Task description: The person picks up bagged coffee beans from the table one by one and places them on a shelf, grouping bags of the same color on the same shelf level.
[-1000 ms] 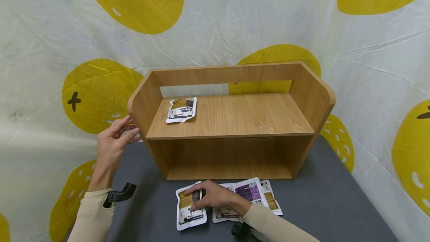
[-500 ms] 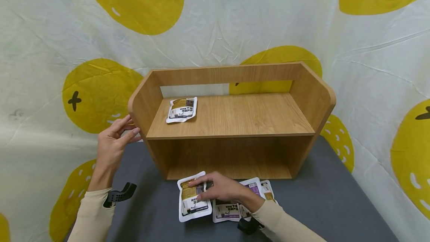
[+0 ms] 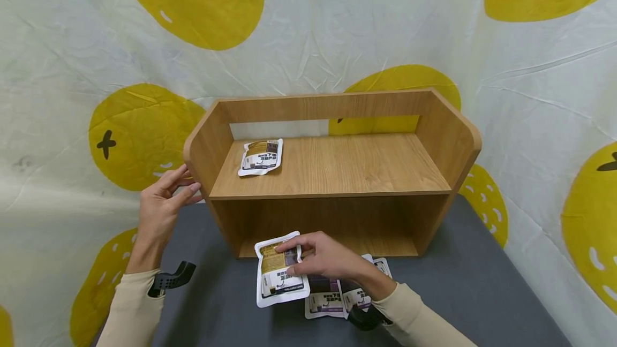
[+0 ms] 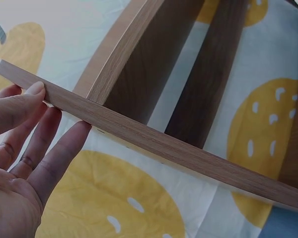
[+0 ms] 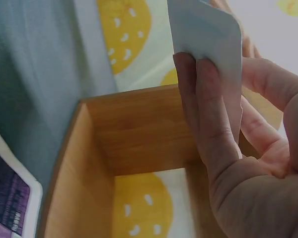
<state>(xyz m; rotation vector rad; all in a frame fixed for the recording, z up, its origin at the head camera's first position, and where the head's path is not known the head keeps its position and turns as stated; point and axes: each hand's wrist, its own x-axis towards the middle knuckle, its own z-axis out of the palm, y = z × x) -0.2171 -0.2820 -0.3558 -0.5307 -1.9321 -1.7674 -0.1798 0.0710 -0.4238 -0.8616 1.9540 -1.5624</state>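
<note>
In the head view my right hand (image 3: 328, 258) pinches a white-edged food pouch (image 3: 279, 277) with a gold and white label. The pouch is off the table, tilted, in front of the shelf's lower opening. The right wrist view shows the pouch's pale back (image 5: 208, 34) between the thumb and fingers. My left hand (image 3: 164, 202) holds the left side panel of the wooden two-tier shelf (image 3: 337, 165). Seen from the left wrist, the thumb lies at the panel edge (image 4: 134, 126) and the fingertips touch its other side. A similar gold-labelled pouch (image 3: 261, 157) lies on the upper tier's left end.
Purple-labelled pouches (image 3: 325, 304) lie on the dark grey table (image 3: 482, 293) beneath my right forearm, partly hidden by it. Another pouch (image 3: 382, 266) shows just behind the wrist. A white curtain (image 3: 308, 25) with yellow prints hangs close behind the shelf.
My right hand has lifted the gold-labelled pouch off the table and moved it slightly forward and right, toward the shelf. The left hand has stayed at the side panel.
</note>
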